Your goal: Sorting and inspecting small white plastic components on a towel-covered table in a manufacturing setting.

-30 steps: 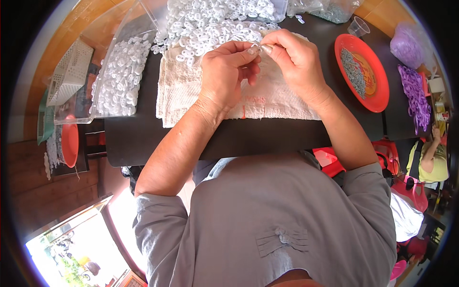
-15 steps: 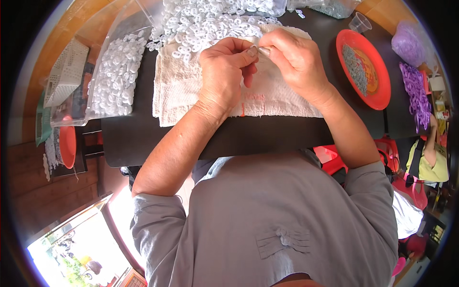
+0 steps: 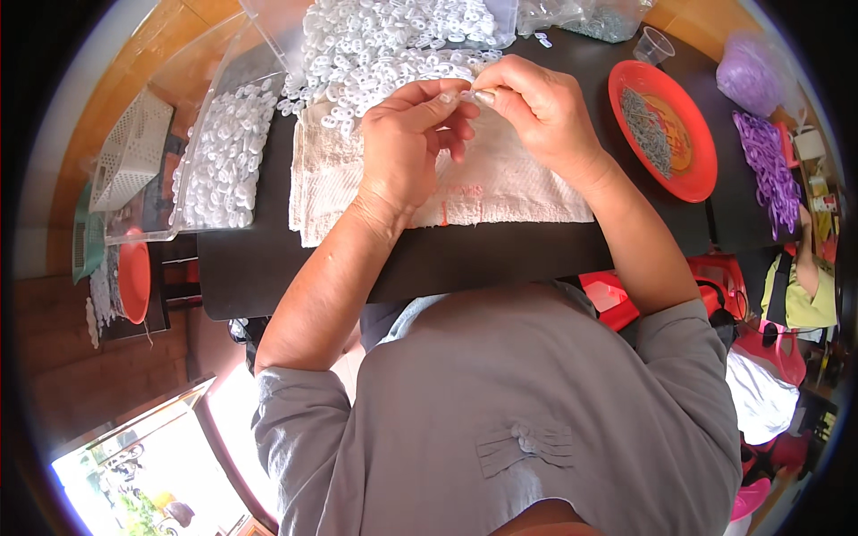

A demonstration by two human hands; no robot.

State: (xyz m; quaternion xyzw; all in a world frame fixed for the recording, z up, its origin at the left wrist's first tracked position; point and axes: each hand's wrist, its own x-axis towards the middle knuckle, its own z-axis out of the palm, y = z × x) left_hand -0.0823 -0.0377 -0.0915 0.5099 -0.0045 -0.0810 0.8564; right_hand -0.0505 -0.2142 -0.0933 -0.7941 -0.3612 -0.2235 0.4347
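A small white piece (image 3: 466,95) shows at the top centre of the frame, mostly covered by fingertips, so its full outline cannot be told; what shows is pale and slightly shiny. Just above it, a heap of white pieces (image 3: 393,67) spreads over the desk (image 3: 500,259) and onto the edge of a cream cloth (image 3: 518,192); these are glossy ovals, many with openings through them.

The small white piece sits between the two hands, over the cloth. The left grip (image 3: 402,147) pinches it between thumb and finger from its left side, the other fingers loosely curled below. The right grip (image 3: 545,112) has thumb and forefinger pinched on it from the right side; whether they also hold something finer cannot be told.

At the upper left of the frame, more of the white ovals fill a clear bin (image 3: 134,235). At the upper right, a red plate (image 3: 706,147) bears thin grey metal pieces (image 3: 645,129), with purple links (image 3: 770,174) near the right edge of the frame.
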